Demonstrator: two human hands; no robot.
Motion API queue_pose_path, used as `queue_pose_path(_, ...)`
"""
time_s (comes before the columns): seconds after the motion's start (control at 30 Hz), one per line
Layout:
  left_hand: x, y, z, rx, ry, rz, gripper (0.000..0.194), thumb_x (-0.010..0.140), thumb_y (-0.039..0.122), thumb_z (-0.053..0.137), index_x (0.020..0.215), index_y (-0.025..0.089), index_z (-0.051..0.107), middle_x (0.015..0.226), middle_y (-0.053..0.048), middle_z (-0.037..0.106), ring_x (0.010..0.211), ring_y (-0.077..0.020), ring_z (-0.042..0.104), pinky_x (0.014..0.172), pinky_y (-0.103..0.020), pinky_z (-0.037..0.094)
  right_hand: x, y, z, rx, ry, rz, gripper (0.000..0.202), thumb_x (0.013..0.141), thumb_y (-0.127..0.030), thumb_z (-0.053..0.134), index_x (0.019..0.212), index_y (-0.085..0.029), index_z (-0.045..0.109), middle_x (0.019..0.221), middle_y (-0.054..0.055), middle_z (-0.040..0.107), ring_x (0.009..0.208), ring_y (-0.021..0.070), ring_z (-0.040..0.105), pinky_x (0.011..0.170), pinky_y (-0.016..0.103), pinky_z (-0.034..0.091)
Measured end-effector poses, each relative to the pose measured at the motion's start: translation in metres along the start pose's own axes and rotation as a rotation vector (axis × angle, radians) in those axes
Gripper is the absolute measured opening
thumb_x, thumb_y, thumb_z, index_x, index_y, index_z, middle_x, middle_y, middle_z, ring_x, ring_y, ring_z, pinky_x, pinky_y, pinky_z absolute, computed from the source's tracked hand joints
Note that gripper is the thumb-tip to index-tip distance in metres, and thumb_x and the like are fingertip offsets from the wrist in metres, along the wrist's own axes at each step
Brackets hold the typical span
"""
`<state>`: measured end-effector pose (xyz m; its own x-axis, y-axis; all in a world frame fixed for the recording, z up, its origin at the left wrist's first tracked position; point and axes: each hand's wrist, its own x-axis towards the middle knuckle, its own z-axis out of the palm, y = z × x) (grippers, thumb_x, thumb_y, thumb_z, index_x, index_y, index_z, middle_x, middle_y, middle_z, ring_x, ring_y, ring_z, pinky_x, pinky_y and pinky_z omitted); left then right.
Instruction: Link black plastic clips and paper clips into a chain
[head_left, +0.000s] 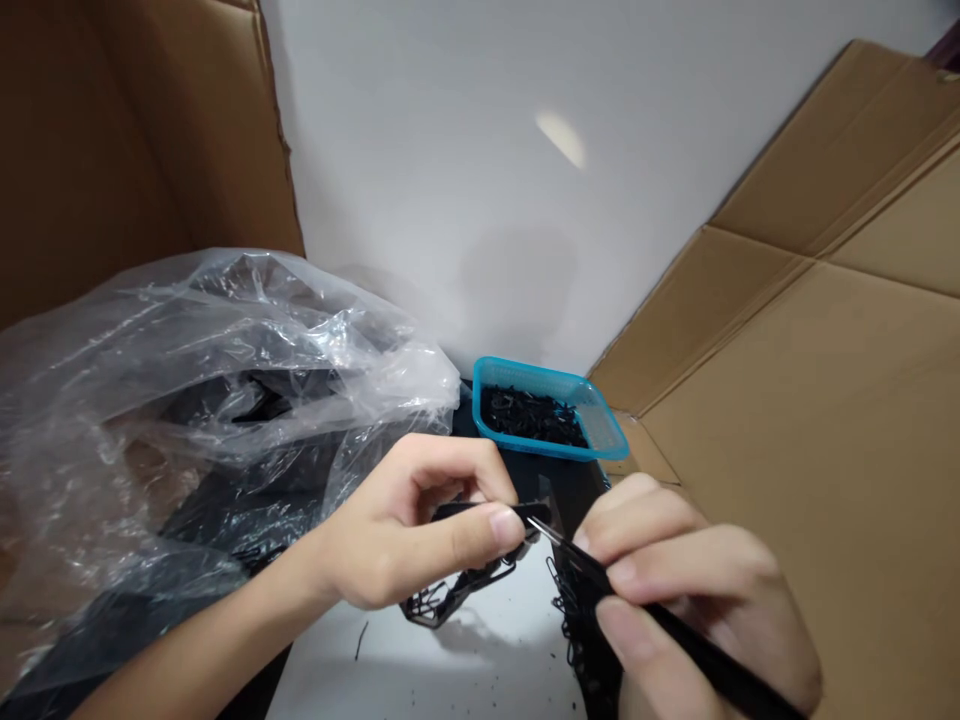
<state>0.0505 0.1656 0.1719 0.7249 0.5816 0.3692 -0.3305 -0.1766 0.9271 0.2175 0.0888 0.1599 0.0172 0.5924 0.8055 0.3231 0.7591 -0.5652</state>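
Note:
A black plastic part (429,608) with a lattice-like end is pinched between the thumb and fingers of my left hand (427,525), above a white surface. My right hand (690,590) is closed around a black pen-like tool (697,645) with a thin, pointed metal tip. That tip meets or nearly meets the edge of the black part, just right of my left thumb. Whether they touch is too small to tell.
Behind my hands stands a blue basket (551,450) with small black pieces. Clear plastic bags (225,340) over dark items fill the left. Black looped pieces (574,620) lie beside the white surface (420,680). Cardboard (840,400) rises at both sides, before a white wall (450,150).

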Motion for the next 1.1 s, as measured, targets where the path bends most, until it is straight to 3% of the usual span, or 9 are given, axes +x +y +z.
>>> queue_pose_path(0.2, -0.001, -0.006, 0.002, -0.240, -0.117, -0.190, 0.027, 0.081, 0.030, 0.069, 0.066, 0.013, 0.055, 0.056, 0.002, 0.047, 0.049, -0.0070, 0.039, 0.046, -0.018, 0.032, 0.015, 0.015, -0.009, 0.462, -0.178, 0.115, 0.005, 0.086, -0.020, 0.052, 0.082, -0.022, 0.049, 0.063, -0.001, 0.050, 0.056, 0.0141, 0.048, 0.047, 0.027, 0.040)
queue_pose_path(0.37, -0.001, -0.013, 0.009, -0.460, -0.083, -0.261, 0.032, 0.076, 0.036, 0.073, 0.062, 0.012, 0.056, 0.053, 0.002, 0.047, 0.041, -0.0035, 0.034, 0.039, -0.016, 0.026, 0.016, 0.030, 0.003, 0.858, -0.178, 0.369, 0.017, 0.078, -0.024, 0.062, 0.074, -0.023, 0.045, 0.058, -0.004, 0.044, 0.053, 0.0126, 0.044, 0.047, 0.025, 0.035)
queue_pose_path(0.5, -0.001, -0.015, 0.012, -0.516, -0.083, -0.271, 0.030, 0.074, 0.034, 0.074, 0.062, 0.011, 0.058, 0.053, 0.002, 0.049, 0.040, -0.0030, 0.034, 0.037, -0.016, 0.024, 0.018, 0.037, 0.015, 1.052, -0.217, 0.348, 0.025, 0.073, -0.024, 0.061, 0.068, -0.023, 0.037, 0.051, -0.006, 0.035, 0.044, 0.0109, 0.036, 0.041, 0.022, 0.032)
queue_pose_path(0.8, 0.000, -0.011, 0.018, -0.529, -0.086, -0.257, 0.030, 0.075, 0.031, 0.074, 0.059, 0.011, 0.058, 0.052, 0.002, 0.047, 0.043, -0.0040, 0.038, 0.042, -0.016, 0.029, 0.024, 0.039, 0.019, 1.004, -0.272, 0.258, 0.033, 0.076, -0.029, 0.059, 0.066, -0.023, 0.028, 0.047, -0.008, 0.032, 0.037, 0.0098, 0.034, 0.037, 0.020, 0.035)
queue_pose_path(1.1, -0.002, -0.011, 0.015, -0.554, -0.107, -0.284, 0.024, 0.077, 0.028, 0.072, 0.064, 0.011, 0.060, 0.057, 0.000, 0.056, 0.040, -0.0034, 0.038, 0.037, -0.017, 0.025, 0.023, 0.041, 0.022, 1.020, -0.296, 0.219, 0.031, 0.075, -0.028, 0.058, 0.066, -0.023, 0.029, 0.047, -0.008, 0.034, 0.038, 0.0096, 0.037, 0.039, 0.021, 0.039)
